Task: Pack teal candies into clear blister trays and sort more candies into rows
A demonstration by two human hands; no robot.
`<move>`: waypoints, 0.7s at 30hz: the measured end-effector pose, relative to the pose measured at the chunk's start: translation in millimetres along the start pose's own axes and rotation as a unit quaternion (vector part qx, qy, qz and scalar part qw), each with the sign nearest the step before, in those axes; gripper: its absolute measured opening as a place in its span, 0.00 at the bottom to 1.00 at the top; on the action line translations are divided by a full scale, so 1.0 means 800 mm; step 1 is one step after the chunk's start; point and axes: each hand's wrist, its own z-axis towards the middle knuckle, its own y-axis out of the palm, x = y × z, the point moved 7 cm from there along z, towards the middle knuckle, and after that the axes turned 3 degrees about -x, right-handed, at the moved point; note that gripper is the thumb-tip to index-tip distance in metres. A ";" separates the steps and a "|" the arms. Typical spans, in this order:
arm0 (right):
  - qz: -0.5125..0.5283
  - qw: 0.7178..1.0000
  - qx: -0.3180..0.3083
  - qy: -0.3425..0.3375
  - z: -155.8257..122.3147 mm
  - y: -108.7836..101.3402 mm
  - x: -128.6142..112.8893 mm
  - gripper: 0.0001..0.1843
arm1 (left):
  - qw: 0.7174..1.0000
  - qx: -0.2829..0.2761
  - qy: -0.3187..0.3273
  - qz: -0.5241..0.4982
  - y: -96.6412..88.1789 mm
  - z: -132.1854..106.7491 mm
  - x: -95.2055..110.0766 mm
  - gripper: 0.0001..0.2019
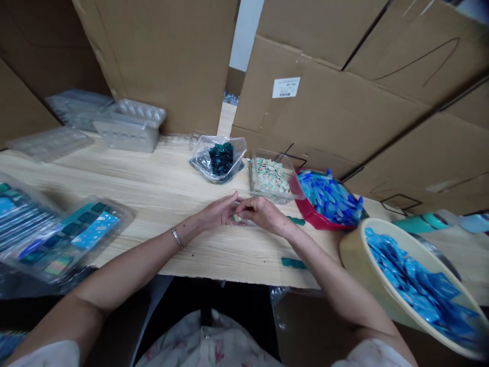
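My two hands meet over the middle of the table. My left hand (216, 213) is closed on the edge of a clear plastic tray (246, 223), mostly hidden by the hands. Fingers of my right hand (263, 213) pinch a small green-and-pink striped block (237, 218) at that tray. Just behind them stands a clear box (256, 192) of many similar small striped blocks. An open plastic bag (239, 148) of dark teal pieces lies behind my left hand. Two teal strips, a farther one (296, 220) and a nearer one (293, 263), rest by my right forearm.
Filled clear packs (86, 239) with teal pieces and blue packets lie at left. Stacked empty trays (130, 127) stand behind them. At right are a red basin (313, 216) of blue pen-shaped pieces and a cream tub (353, 244) of blue packets. Cardboard boxes (305, 112) wall the back.
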 end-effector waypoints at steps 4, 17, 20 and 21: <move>-0.017 0.998 0.049 0.028 -0.004 0.001 -0.004 0.07 | 1.000 -0.010 0.008 -0.014 0.001 0.001 0.002 0.19; -0.038 0.979 0.199 0.017 -0.020 0.016 0.005 0.05 | 0.999 0.028 -0.006 -0.021 -0.008 0.001 -0.003 0.18; -0.048 0.977 0.207 0.014 -0.027 0.013 0.005 0.04 | 0.999 0.036 -0.013 -0.025 -0.007 -0.001 -0.002 0.17; -0.056 0.976 0.209 0.014 -0.030 0.006 0.006 0.07 | 0.999 0.040 -0.015 -0.025 -0.006 -0.002 -0.001 0.17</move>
